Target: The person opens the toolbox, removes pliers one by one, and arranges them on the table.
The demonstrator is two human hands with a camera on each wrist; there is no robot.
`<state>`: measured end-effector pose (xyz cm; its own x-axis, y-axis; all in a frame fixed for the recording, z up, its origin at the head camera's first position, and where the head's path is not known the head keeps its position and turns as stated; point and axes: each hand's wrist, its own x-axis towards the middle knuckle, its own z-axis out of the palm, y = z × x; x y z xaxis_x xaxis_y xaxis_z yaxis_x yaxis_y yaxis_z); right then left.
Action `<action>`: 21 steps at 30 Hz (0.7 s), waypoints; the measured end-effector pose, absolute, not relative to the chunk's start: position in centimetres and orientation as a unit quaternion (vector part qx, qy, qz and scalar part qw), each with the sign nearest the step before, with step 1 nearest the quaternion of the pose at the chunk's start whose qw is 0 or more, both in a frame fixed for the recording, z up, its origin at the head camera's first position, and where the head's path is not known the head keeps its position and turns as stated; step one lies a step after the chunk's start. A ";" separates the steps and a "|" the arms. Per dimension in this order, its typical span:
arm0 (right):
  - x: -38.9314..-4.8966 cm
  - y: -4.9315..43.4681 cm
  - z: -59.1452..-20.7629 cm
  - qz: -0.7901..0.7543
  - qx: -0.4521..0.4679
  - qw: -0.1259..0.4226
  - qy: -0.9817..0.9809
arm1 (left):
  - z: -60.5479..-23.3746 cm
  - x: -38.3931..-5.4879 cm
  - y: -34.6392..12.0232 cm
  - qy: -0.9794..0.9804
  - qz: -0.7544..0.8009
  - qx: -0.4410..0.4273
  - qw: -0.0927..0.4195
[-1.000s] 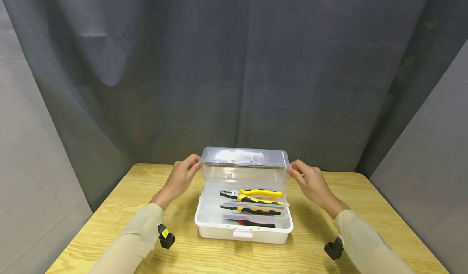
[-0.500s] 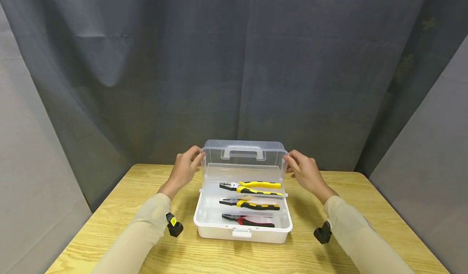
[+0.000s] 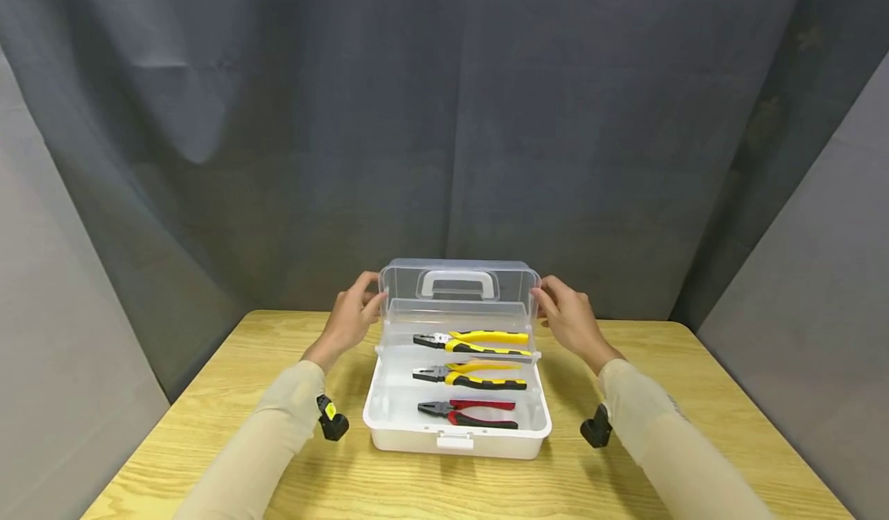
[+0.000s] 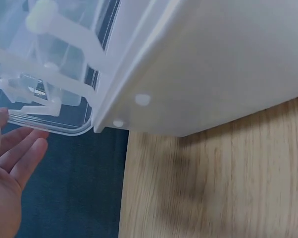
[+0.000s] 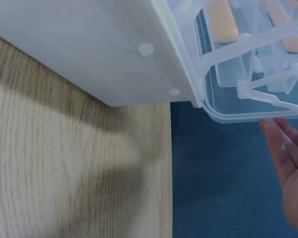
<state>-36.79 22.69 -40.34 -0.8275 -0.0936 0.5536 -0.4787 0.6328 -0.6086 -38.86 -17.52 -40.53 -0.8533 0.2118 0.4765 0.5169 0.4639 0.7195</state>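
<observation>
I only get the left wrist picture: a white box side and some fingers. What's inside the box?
Observer: Three tools lie in the white box: the back yellow pliers, the middle yellow pliers and the red pliers at the front.
Child: Is there a handle to carry it?
Observer: Yes. The clear lid stands up at the back, and its white handle faces the head camera.
Child: Where's the other hand?
Observer: The right hand is at the lid's right edge, with fingertips on it. It mirrors the left hand at the left edge.
</observation>
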 end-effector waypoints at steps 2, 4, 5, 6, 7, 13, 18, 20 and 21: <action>-37.0 22.6 -40.5 0.400 0.163 0.242 -0.868 | -40.6 -39.0 -17.5 -0.841 -0.472 -0.212 0.157; -37.3 22.5 -40.6 0.402 0.159 0.243 -0.868 | -40.7 -39.1 -17.5 -0.844 -0.470 -0.211 0.148; -37.4 22.5 -40.7 0.402 0.156 0.243 -0.869 | -40.8 -39.2 -17.5 -0.847 -0.465 -0.212 0.144; -37.5 22.4 -40.8 0.402 0.153 0.241 -0.870 | -40.8 -39.2 -17.5 -0.850 -0.462 -0.212 0.138; -37.6 22.4 -40.9 0.404 0.148 0.240 -0.870 | -40.9 -39.3 -17.5 -0.853 -0.459 -0.211 0.132; -38.1 22.0 -41.2 0.427 0.125 0.206 -0.871 | -41.4 -39.9 -18.0 -0.859 -0.454 -0.215 0.097; -38.6 21.8 -41.7 0.438 0.111 0.170 -0.876 | -42.5 -40.4 -18.6 -0.861 -0.457 -0.220 0.035; -38.8 21.8 -42.0 0.436 0.107 0.161 -0.879 | -43.0 -40.4 -18.9 -0.863 -0.457 -0.215 0.008; -38.8 21.8 -42.1 0.435 0.107 0.158 -0.880 | -43.2 -40.4 -18.9 -0.865 -0.455 -0.212 -0.001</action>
